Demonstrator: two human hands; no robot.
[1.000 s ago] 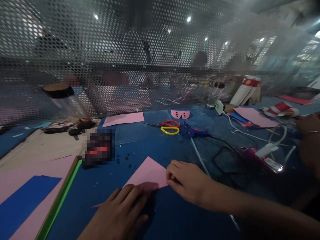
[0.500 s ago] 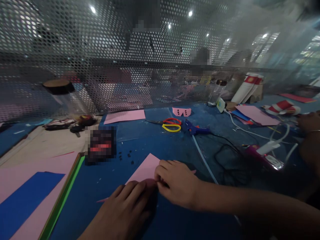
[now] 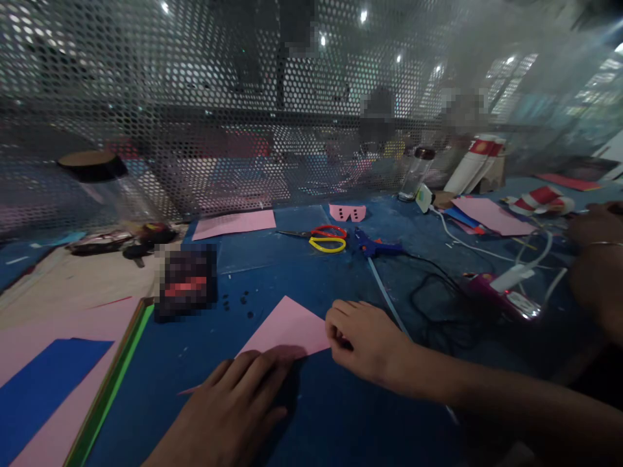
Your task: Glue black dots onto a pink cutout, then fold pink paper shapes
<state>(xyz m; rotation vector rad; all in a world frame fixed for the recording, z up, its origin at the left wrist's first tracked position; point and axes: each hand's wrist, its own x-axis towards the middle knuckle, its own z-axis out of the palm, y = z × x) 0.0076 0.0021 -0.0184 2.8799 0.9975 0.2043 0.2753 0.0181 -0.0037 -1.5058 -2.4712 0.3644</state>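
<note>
A folded sheet of pink paper [image 3: 287,327] lies on the blue tabletop in front of me, one corner pointing away. My left hand [image 3: 243,389] rests flat across its near left part, fingers stretched out and pressing it down. At the paper's right end is my right hand [image 3: 363,340], curled closed with fingertips and thumb at the folded edge; the paper under the fingers is hidden. Beyond the hands lie scissors [image 3: 328,239] with red and yellow handles and a blue glue gun [image 3: 374,245]. A small pink cut-out [image 3: 347,213] with black squares stands behind them.
Pink and blue sheets [image 3: 48,383] lie at left beside a green-edged strip [image 3: 109,383]. Small black pieces [image 3: 244,298] are scattered near the paper. Glass jars [image 3: 417,175] stand by the perforated screen [image 3: 233,130]. At right are cables, a purple power strip [image 3: 511,301] and another person's hand [image 3: 596,237].
My right hand has slid right along the paper's folded edge, uncovering more of the sheet. My left hand stays pressed on the paper. The view has shifted slightly.
</note>
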